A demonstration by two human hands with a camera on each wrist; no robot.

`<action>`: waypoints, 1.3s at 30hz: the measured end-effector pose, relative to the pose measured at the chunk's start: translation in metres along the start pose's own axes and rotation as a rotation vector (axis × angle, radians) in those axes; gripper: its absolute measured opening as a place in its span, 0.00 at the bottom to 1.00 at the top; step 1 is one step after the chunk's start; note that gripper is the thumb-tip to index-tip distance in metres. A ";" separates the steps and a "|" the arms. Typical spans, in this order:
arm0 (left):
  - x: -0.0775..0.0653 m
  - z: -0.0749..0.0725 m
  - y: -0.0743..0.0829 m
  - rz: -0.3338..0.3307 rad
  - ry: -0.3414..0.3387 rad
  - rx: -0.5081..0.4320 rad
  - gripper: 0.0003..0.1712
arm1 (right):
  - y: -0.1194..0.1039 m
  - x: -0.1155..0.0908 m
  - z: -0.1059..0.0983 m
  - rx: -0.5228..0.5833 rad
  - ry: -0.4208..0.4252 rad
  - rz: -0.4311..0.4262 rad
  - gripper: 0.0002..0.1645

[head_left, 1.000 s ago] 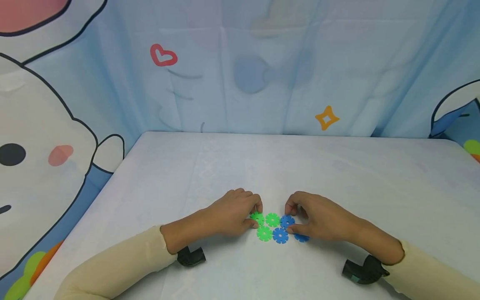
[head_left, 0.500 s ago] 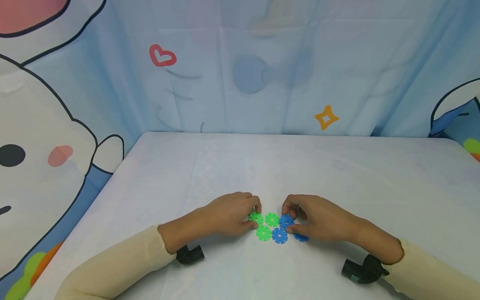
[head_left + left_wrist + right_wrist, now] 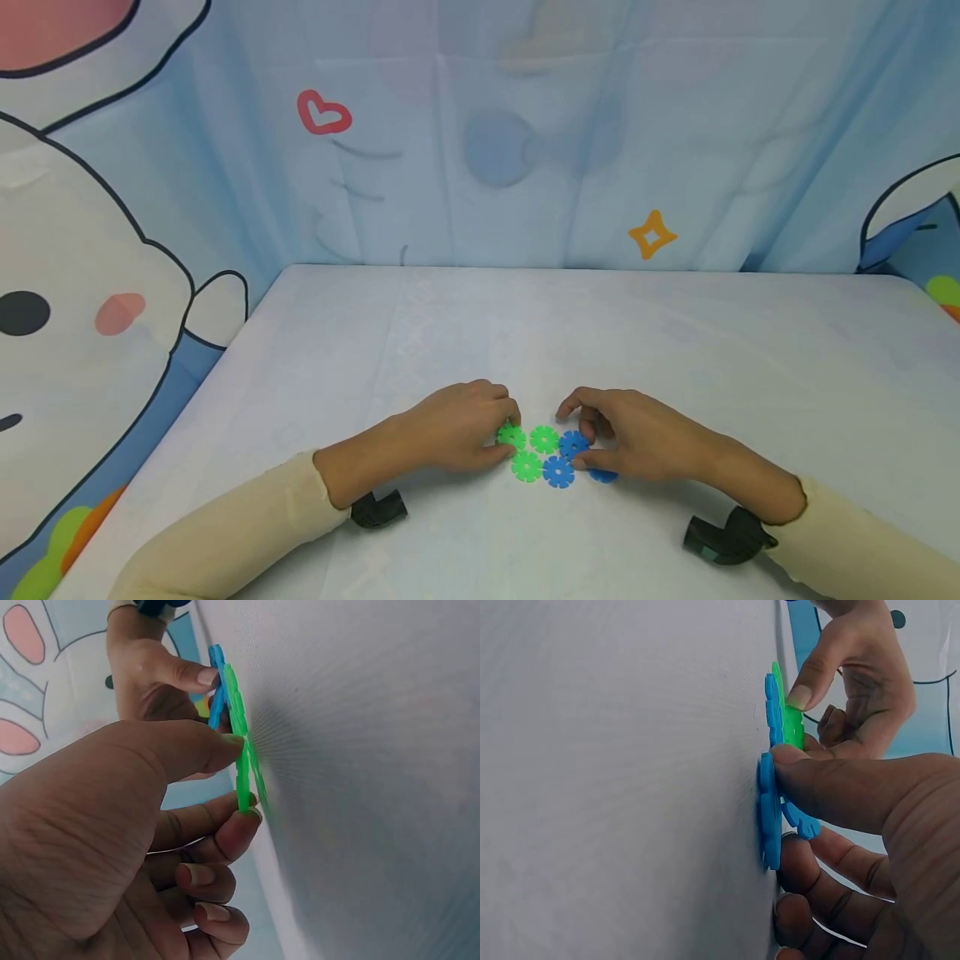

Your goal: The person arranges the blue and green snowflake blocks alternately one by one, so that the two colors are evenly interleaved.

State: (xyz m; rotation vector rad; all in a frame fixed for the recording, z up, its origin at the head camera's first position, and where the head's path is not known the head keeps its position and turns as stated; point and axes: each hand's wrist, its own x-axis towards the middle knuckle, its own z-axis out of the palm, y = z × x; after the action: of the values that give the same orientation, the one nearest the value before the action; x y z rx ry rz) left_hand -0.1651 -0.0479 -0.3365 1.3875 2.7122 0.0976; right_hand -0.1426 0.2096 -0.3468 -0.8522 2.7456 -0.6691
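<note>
Several flat, notched plastic snowflake discs lie close together on the white table in the head view. My left hand (image 3: 468,427) pinches the leftmost green snowflake disc (image 3: 512,436) between thumb and fingertips. Beside it are an upper green disc (image 3: 544,439) and a lower green disc (image 3: 527,467). My right hand (image 3: 645,433) has its thumb and a bent finger at the upper blue snowflake disc (image 3: 573,443), with the index finger lifted off. A lower blue disc (image 3: 558,472) lies near the thumb. The right hand partly hides another blue disc (image 3: 603,476).
The white-covered table (image 3: 420,333) reaches back to a light blue curtain (image 3: 465,208) with cartoon prints. A dark wrist device (image 3: 378,509) is under the left wrist, and a similar dark device (image 3: 726,540) is under the right.
My right index finger has moved left and lifted away from the upper blue disc. My left hand and the discs have shifted only slightly.
</note>
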 end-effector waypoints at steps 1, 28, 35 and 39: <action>0.000 0.000 0.000 0.003 0.002 0.009 0.16 | 0.000 0.000 0.000 0.004 -0.002 0.002 0.26; 0.003 -0.002 -0.004 -0.016 0.026 -0.122 0.17 | 0.005 0.000 -0.004 0.113 -0.018 -0.013 0.18; 0.004 -0.002 -0.005 0.001 0.051 -0.099 0.16 | 0.005 0.000 -0.004 0.133 -0.016 -0.014 0.18; 0.005 -0.002 -0.006 -0.043 0.050 -0.106 0.18 | 0.006 0.000 -0.001 0.148 -0.010 -0.007 0.18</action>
State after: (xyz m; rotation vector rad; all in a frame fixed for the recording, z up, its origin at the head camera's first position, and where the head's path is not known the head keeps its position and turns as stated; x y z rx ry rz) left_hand -0.1729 -0.0470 -0.3355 1.3144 2.7311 0.2719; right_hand -0.1465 0.2145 -0.3486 -0.8304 2.6457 -0.8539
